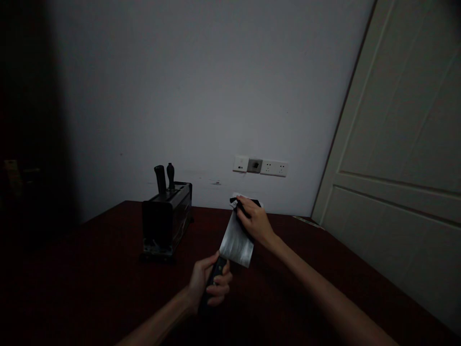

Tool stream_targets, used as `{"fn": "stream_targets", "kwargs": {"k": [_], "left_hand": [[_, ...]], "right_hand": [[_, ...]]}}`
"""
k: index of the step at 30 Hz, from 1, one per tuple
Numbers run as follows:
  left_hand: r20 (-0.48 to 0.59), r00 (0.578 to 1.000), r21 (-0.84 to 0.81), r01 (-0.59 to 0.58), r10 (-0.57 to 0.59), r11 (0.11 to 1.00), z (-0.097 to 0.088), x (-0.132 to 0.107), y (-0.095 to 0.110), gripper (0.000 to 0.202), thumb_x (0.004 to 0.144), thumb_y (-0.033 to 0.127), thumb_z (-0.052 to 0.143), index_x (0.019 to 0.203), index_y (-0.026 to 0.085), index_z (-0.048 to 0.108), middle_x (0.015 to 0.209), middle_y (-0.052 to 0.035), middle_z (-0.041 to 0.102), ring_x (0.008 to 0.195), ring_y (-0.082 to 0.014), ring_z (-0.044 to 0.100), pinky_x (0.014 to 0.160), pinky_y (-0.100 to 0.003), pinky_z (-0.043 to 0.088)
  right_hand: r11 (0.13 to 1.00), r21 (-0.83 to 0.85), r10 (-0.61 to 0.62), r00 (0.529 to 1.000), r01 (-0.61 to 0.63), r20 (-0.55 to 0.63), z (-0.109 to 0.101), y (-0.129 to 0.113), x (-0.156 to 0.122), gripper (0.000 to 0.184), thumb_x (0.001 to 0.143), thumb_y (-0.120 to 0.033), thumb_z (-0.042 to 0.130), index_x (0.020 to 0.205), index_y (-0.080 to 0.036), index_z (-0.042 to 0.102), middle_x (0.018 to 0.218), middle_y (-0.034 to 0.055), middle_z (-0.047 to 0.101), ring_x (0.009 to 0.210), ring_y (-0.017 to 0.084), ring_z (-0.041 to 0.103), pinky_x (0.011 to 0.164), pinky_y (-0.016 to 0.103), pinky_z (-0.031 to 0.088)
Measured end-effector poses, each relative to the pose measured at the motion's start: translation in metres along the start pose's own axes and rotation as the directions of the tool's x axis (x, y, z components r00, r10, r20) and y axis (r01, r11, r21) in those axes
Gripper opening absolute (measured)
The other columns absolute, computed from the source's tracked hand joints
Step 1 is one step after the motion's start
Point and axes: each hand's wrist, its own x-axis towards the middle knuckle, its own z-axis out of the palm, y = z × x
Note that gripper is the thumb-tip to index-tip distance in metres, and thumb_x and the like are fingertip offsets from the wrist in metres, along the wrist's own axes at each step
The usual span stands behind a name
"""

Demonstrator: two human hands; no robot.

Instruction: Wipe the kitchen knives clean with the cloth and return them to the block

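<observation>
A cleaver (236, 245) with a broad, shiny blade and a black riveted handle is held up over the table, tilted away from me. My left hand (199, 284) is closed around its handle. My right hand (258, 222) pinches a black-and-white cloth (234, 202), which lies against the far part of the blade. The fingers and the cloth cover that end of the cleaver. To the left stands a dark knife block (162, 226) with shiny sides. Two black knife handles (160, 179) stick up from its top.
The dark red-brown table (118, 269) runs back to a pale wall (201, 96). Wall sockets (273, 168) sit low on that wall, behind the right hand. A white panelled door (396, 144) rises along the right side. The far left is very dark.
</observation>
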Motion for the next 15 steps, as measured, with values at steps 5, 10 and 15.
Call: {"fn": "stream_targets", "kwargs": {"k": [5, 10, 15], "left_hand": [[-0.056, 0.998, 0.000, -0.001, 0.001, 1.000, -0.004, 0.000, 0.003, 0.031, 0.079, 0.044, 0.048, 0.069, 0.014, 0.048, 0.049, 0.0068, 0.030, 0.031, -0.0025, 0.014, 0.026, -0.014, 0.020], [-0.181, 0.983, -0.032, -0.003, -0.003, 0.999, -0.012, -0.001, 0.000, 0.032, 0.075, 0.044, 0.052, 0.066, 0.014, 0.048, 0.049, 0.0071, 0.031, 0.031, -0.0023, 0.015, 0.026, -0.015, 0.018], [-0.139, 0.990, 0.017, 0.009, -0.007, 1.000, -0.009, -0.001, 0.001, 0.033, 0.077, 0.046, 0.049, 0.067, 0.015, 0.047, 0.049, 0.0069, 0.031, 0.031, -0.0024, 0.014, 0.026, -0.015, 0.018]], "right_hand": [[0.997, 0.071, -0.053, 0.990, 0.044, 0.132, 0.004, -0.039, -0.039, 0.035, 0.080, -0.017, 0.048, 0.114, -0.014, 0.057, 0.121, 0.0120, 0.057, 0.118, 0.021, 0.047, 0.100, 0.041, 0.038], [0.982, 0.156, -0.135, 0.967, 0.102, 0.217, 0.001, -0.063, -0.068, 0.039, 0.080, -0.016, 0.048, 0.119, -0.016, 0.053, 0.120, 0.0105, 0.058, 0.118, 0.021, 0.046, 0.101, 0.042, 0.038], [0.985, 0.132, -0.145, 0.958, 0.115, 0.248, -0.004, -0.053, -0.058, 0.037, 0.082, -0.017, 0.047, 0.117, -0.013, 0.054, 0.120, 0.0112, 0.058, 0.118, 0.019, 0.046, 0.102, 0.039, 0.037]]}}
